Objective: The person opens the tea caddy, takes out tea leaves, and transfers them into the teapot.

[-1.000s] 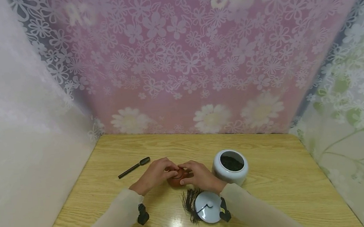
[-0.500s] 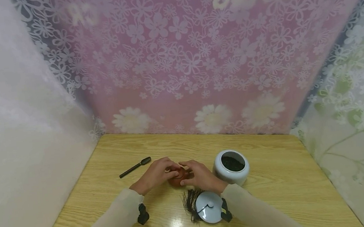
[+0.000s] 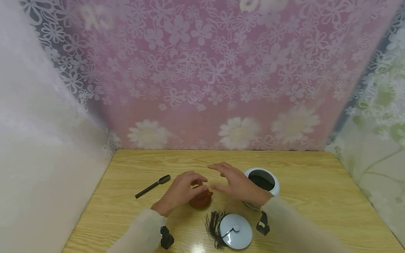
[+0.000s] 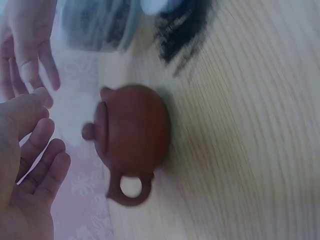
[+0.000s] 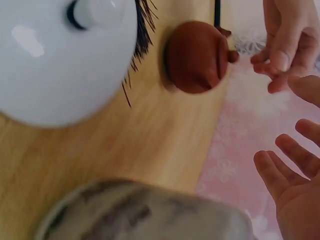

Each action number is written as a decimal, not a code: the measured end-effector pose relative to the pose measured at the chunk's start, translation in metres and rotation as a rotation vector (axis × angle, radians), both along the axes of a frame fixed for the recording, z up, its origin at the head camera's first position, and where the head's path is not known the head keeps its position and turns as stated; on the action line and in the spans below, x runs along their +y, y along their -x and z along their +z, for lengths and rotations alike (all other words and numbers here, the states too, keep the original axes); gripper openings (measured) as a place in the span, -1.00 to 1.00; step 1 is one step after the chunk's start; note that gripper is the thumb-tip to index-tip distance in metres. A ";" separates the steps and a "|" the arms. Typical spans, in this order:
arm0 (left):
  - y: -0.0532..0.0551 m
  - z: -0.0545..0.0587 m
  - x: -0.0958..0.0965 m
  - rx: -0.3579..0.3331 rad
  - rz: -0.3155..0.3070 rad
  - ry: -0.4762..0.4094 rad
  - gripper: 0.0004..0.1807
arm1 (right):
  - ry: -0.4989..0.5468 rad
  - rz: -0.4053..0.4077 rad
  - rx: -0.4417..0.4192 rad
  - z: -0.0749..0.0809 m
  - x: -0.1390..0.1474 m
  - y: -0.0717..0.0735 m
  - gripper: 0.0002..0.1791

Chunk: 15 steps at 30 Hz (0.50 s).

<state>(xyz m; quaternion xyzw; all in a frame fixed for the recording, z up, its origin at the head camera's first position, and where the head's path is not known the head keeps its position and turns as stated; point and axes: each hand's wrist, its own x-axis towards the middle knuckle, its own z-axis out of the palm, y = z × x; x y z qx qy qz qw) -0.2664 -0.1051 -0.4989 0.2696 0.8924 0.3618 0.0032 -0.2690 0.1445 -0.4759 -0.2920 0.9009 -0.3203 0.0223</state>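
A small reddish-brown clay teapot (image 3: 200, 201) stands upright on the table with its lid on. Its round knob and loop handle show in the left wrist view, on the teapot (image 4: 135, 130). Just above and left of it hovers my left hand (image 3: 182, 188), fingers loosely bent and holding nothing; the left wrist view shows these fingers apart from the knob. My right hand (image 3: 240, 183) is in the air between the teapot and the white jar (image 3: 275, 180), its fingers spread and nothing in them. Its wrist covers part of the jar.
The jar is uncovered, with dark loose contents (image 3: 260, 181) inside. Nearer the front lies its round white lid (image 3: 242, 236), a dark tassel (image 3: 215, 227) spread on its left. A slim black scoop (image 3: 153, 186) lies left of the teapot. Patterned cloth surrounds the wooden table (image 3: 317, 213).
Both hands have let go of the teapot and risen off it. My right hand has moved right, toward the jar, and its fingers have spread. The teapot's lid is on.
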 end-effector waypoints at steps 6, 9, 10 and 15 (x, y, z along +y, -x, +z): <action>-0.011 0.008 0.022 -0.044 -0.038 -0.025 -0.70 | 0.003 -0.065 0.056 0.017 0.031 0.004 -0.26; -0.016 0.007 0.032 -0.053 -0.064 -0.015 -0.70 | 0.007 -0.102 0.090 0.021 0.049 0.004 -0.25; -0.017 0.006 0.036 -0.052 -0.074 -0.008 -0.69 | 0.009 -0.112 0.100 0.021 0.055 0.004 -0.24; -0.024 -0.005 0.050 -0.062 -0.108 0.016 -0.63 | -0.006 -0.183 0.122 0.019 0.085 0.002 -0.22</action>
